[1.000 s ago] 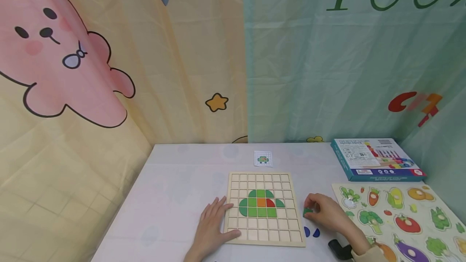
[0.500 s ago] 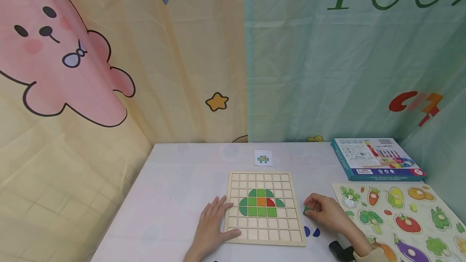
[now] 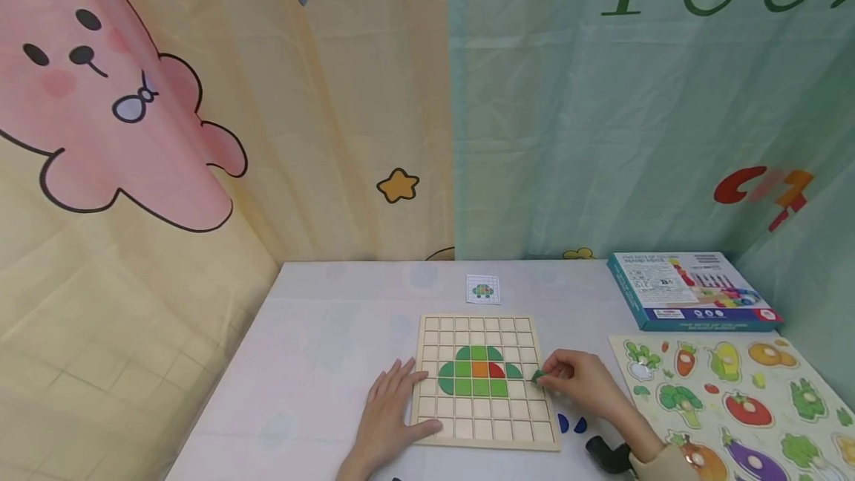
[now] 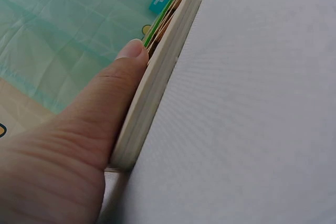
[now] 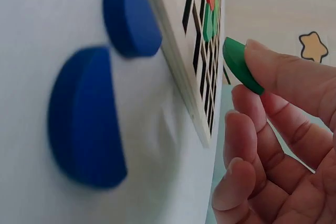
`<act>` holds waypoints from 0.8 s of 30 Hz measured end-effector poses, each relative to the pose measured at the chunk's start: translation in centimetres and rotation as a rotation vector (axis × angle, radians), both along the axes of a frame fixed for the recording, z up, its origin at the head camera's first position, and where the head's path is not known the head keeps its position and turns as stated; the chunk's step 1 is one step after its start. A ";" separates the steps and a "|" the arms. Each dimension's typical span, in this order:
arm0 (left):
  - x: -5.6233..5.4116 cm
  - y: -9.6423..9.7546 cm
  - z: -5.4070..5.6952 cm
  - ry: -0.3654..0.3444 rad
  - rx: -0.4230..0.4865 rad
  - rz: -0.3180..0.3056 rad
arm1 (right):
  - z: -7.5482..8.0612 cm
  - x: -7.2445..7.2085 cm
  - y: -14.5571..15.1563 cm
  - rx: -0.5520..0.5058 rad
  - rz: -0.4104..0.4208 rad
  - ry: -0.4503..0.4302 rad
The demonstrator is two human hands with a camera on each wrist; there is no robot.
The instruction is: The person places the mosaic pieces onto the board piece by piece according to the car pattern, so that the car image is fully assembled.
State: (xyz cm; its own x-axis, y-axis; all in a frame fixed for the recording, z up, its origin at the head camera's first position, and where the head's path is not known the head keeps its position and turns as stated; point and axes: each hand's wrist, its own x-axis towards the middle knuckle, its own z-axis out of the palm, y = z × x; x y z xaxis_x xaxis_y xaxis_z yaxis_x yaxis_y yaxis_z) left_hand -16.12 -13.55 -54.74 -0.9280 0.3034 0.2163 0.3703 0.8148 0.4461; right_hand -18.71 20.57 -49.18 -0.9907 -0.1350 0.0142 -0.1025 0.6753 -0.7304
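A wooden grid board (image 3: 481,433) lies on the table, with green, orange and red pieces set in its middle cells. My left hand (image 3: 387,418) rests on the board's left edge, fingers straight and spread; in the left wrist view the thumb (image 4: 105,98) lies along that edge. My right hand (image 3: 584,384) pinches a small green curved piece (image 5: 242,66) between thumb and fingertips, held above the board's right edge. Two blue half-round pieces, a nearer one (image 5: 86,119) and a farther one (image 5: 131,14), lie on the table beside the board's right side.
A small picture card (image 3: 483,289) lies behind the board. At the back right is a flat box (image 3: 691,292), and before it a vegetable puzzle board (image 3: 718,392). Curtains hang behind the table. A black device (image 3: 609,456) sits at my right wrist.
My right hand has moved left with the green piece, from beside the board to over its right edge. The left hand has stayed in place.
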 end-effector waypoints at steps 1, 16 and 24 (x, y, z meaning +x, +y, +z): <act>0.0 0.0 0.0 0.003 -0.001 0.000 | 0.0 -0.1 -0.2 -0.010 0.016 -0.003; 0.1 0.1 0.2 -0.011 0.008 0.001 | -0.1 -0.5 -2.3 0.002 0.157 -0.048; 0.1 0.1 0.3 -0.010 0.003 0.003 | -0.4 -0.8 -2.6 0.004 0.184 -0.012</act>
State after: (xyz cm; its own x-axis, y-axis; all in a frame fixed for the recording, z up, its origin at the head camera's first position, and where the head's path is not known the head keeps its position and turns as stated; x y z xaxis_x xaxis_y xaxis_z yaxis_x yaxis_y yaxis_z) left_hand -16.04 -13.44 -54.40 -0.9312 0.2998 0.2074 0.3630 0.8148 0.4520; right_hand -19.47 17.97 -49.60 -0.9493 -0.3143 0.0013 -0.2159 0.6491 -0.7295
